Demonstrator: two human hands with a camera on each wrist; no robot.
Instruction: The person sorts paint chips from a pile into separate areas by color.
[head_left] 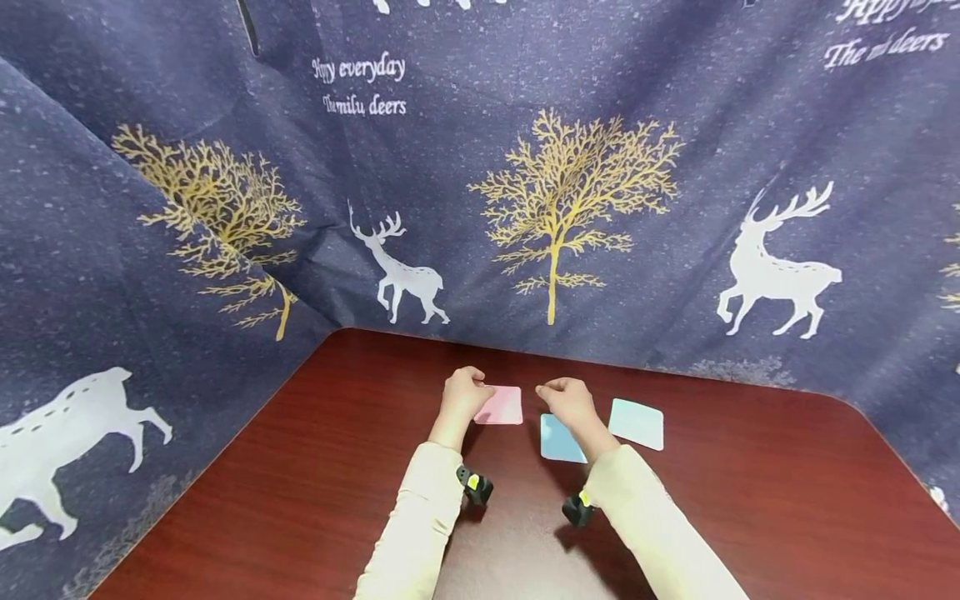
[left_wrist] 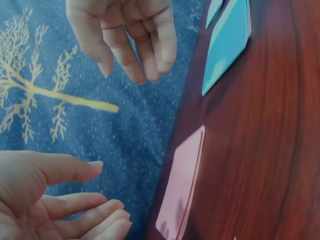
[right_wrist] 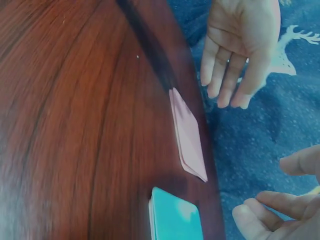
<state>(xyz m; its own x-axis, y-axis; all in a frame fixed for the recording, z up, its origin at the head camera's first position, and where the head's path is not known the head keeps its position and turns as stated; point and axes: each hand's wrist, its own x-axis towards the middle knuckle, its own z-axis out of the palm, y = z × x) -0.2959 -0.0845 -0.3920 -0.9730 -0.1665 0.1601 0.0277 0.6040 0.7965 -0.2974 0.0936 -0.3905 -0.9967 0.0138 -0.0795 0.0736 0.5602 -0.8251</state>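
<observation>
Your left hand (head_left: pixel 462 393) and right hand (head_left: pixel 567 400) hang a little above the far middle of the table (head_left: pixel 300 492), well apart from each other. On each, the fingers are loosely bent and the thumb stands away from them; neither has hold of anything. Your left hand is nearest the pink cards (head_left: pixel 502 407), a small pile lying flat near the far edge, between your two hands as seen from above. The wrist views show layered edges, so there seems to be more than one card; the exact count cannot be told.

Just to the right and slightly nearer lie the blue cards (head_left: pixel 557 442), partly hidden beneath your right wrist. Farther right, set at a slant, are the pale aqua cards (head_left: pixel 637 423).

For clean handling, thin cards like these probably call for a light pinch at one edge, with the other hand steadying the pile, so layers do not slide or bend. Keeping your right forearm high should avoid brushing the blue pile.

No container shows in any view; all three piles rest directly on the reddish-brown wood.

Beyond the table hangs a dark blue cloth (head_left: pixel 450 167) printed with white deer and golden trees.
</observation>
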